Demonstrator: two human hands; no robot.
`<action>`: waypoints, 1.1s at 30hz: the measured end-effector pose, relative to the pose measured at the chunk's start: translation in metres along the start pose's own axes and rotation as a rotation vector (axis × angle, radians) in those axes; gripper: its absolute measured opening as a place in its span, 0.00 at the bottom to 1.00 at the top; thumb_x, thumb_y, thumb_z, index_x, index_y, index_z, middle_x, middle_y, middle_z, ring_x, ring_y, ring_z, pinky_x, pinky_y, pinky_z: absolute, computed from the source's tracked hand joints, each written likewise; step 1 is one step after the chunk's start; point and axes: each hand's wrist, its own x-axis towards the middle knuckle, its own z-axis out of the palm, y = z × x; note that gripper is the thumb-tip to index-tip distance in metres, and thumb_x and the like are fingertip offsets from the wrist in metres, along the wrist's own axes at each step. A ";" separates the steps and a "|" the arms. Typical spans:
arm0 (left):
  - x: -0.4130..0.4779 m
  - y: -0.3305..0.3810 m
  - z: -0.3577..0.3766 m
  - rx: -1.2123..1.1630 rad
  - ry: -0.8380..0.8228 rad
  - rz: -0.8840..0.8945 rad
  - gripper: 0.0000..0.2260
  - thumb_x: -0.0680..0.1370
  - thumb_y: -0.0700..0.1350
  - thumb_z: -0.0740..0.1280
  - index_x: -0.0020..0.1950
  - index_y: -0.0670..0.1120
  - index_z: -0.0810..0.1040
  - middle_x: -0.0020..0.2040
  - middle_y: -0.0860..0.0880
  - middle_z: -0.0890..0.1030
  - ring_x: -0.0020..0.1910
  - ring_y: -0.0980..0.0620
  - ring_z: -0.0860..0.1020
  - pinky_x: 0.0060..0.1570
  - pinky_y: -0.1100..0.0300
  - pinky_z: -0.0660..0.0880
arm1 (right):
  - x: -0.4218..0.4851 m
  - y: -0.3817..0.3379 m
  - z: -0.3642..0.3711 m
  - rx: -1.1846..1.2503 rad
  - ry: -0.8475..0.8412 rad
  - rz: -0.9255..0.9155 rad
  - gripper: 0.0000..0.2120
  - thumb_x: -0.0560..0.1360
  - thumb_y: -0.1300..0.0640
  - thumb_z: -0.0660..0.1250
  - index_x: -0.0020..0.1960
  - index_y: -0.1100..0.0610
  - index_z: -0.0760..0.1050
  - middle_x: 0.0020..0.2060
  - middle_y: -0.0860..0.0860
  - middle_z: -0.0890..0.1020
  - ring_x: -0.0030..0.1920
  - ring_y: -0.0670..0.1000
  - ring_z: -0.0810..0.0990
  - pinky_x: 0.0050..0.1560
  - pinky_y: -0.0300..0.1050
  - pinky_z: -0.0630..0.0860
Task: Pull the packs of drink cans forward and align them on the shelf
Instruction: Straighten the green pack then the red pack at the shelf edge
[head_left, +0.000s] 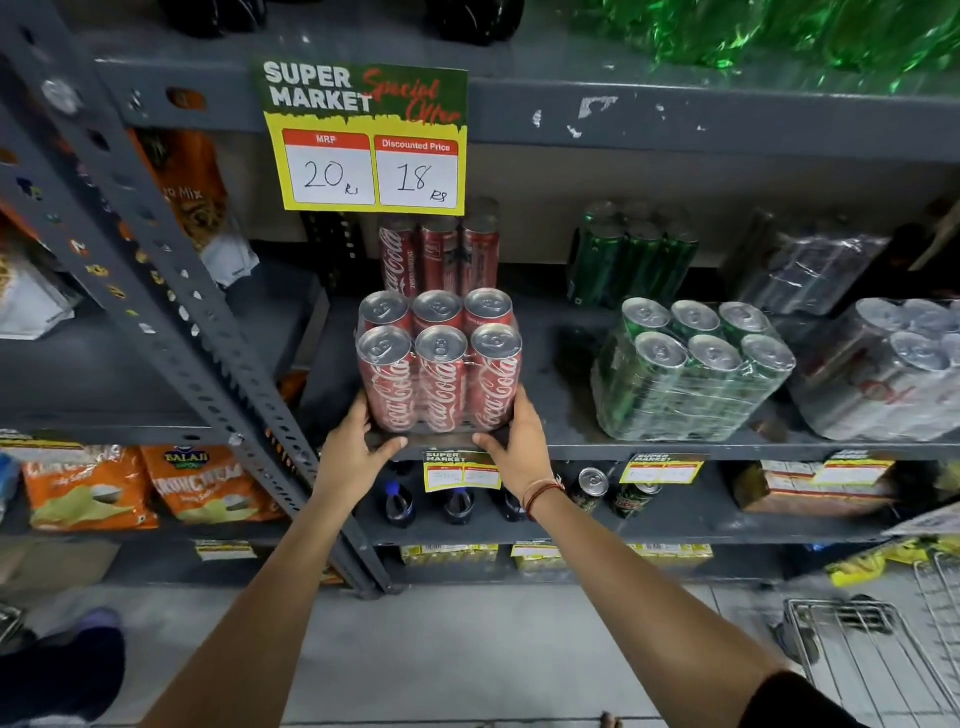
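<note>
The red pack (440, 364) is held at the front edge of the shelf (675, 451), gripped low on both sides: left hand (356, 447) cupped on the left bottom corner, right hand (514, 441) on the right, thumbs tucked under the front lip, likely so the pack is squared to the edge. A second red pack (439, 254) is left further back, probably next to be pulled. The green pack (691, 369) is sat near the edge, slightly skewed; another green pack (631, 254) is behind. Clear-wrapped packs (883, 364) are at the right.
</note>
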 end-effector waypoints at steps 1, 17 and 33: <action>-0.001 0.000 0.000 0.009 0.015 0.009 0.38 0.71 0.42 0.74 0.76 0.44 0.58 0.67 0.42 0.76 0.64 0.43 0.76 0.61 0.58 0.69 | -0.002 0.000 0.001 -0.012 0.011 -0.003 0.33 0.69 0.67 0.72 0.70 0.56 0.62 0.62 0.55 0.74 0.64 0.55 0.71 0.67 0.48 0.67; -0.012 0.001 -0.001 0.138 0.130 0.054 0.36 0.70 0.48 0.75 0.74 0.42 0.64 0.58 0.41 0.82 0.56 0.43 0.81 0.57 0.51 0.76 | -0.014 0.008 0.004 -0.133 0.075 -0.034 0.33 0.71 0.58 0.73 0.71 0.58 0.62 0.55 0.58 0.77 0.55 0.56 0.71 0.49 0.38 0.65; -0.021 0.016 -0.006 0.263 0.096 0.055 0.34 0.74 0.48 0.71 0.75 0.39 0.60 0.58 0.38 0.81 0.56 0.40 0.80 0.55 0.50 0.75 | -0.017 -0.006 -0.012 -0.194 -0.007 0.029 0.35 0.72 0.50 0.72 0.72 0.60 0.61 0.59 0.61 0.76 0.62 0.58 0.71 0.63 0.51 0.70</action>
